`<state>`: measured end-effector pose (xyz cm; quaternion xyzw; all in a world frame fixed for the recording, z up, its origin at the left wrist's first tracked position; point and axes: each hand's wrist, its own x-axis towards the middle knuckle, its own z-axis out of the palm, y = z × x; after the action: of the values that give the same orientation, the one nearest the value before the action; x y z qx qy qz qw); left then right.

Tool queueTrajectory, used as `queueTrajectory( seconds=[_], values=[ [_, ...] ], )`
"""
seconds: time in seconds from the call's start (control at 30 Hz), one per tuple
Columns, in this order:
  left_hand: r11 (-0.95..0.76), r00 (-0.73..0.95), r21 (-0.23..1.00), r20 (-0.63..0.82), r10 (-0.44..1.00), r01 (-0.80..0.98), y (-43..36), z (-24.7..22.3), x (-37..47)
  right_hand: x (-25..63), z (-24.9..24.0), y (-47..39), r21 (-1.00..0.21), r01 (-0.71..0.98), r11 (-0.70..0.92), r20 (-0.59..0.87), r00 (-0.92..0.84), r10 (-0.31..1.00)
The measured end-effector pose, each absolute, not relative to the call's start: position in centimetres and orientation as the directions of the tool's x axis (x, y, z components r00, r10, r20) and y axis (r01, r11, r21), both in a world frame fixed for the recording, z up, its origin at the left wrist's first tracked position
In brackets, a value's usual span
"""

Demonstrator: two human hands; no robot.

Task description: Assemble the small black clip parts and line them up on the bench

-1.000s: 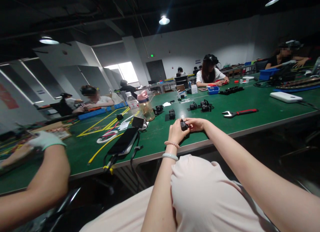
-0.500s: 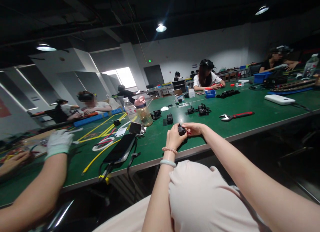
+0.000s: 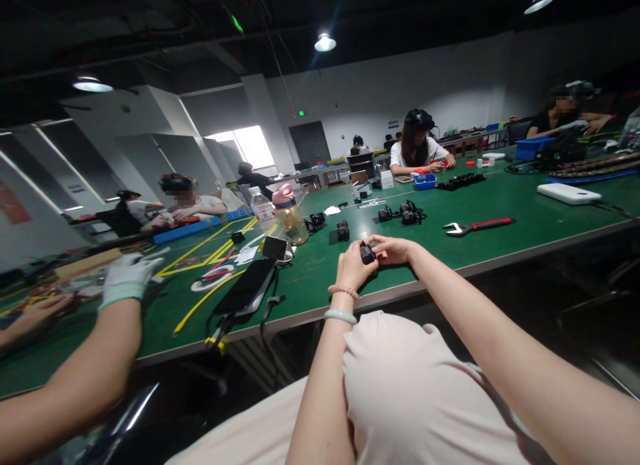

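Note:
Just above the near edge of the green table (image 3: 320,288), my left hand (image 3: 354,265) is closed around a small black block-shaped part (image 3: 367,253). My right hand (image 3: 393,249) meets it from the right, fingertips bent against the part's side; what they pinch there is partly hidden. Beyond my hands stands a similar black part (image 3: 342,230), and a group of black parts (image 3: 410,213) lies farther back to the right. An adjustable wrench (image 3: 479,226) with a red and black handle rests to the right.
Left of my hands lie a black phone (image 3: 247,286) and a yellow cable (image 3: 203,305). A pink-lidded bottle (image 3: 290,218) stands behind them. A co-worker's gloved hand (image 3: 127,275) is at far left. A white power bank (image 3: 569,194) lies right; a blue bin (image 3: 425,181) sits across the table.
The view has shifted slightly. My right fingers have moved on the black part; the reddish bit seen at their tips before no longer shows. My left hand keeps its hold.

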<state>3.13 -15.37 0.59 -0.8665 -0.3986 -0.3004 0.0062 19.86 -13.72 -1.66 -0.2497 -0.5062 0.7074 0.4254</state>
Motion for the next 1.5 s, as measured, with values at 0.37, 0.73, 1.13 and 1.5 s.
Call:
queueTrajectory(
  seconds=[0.37,0.73,1.13,1.5],
  values=[
    [-0.684,0.513,0.203,0.524,0.68,0.7,-15.5,0.81,3.2,19.74,-1.5,-13.75,-0.937,-0.33,-0.116,0.073,-0.507,0.859],
    [-0.676,0.507,0.204,0.52,0.687,0.708,-15.82,1.18,3.44,19.57,-1.09,-13.95,-0.926,-0.354,-0.132,0.066,-0.495,0.867],
    [-0.699,0.517,0.209,0.537,0.667,0.684,-15.55,0.94,3.36,19.63,-1.51,-13.52,-0.921,-0.352,-0.166,0.023,-0.475,0.88],
    [-0.699,0.511,0.21,0.546,0.664,0.683,-15.32,0.58,3.38,19.68,-2.0,-13.15,-0.896,-0.396,-0.201,0.004,-0.459,0.888]
  ],
)
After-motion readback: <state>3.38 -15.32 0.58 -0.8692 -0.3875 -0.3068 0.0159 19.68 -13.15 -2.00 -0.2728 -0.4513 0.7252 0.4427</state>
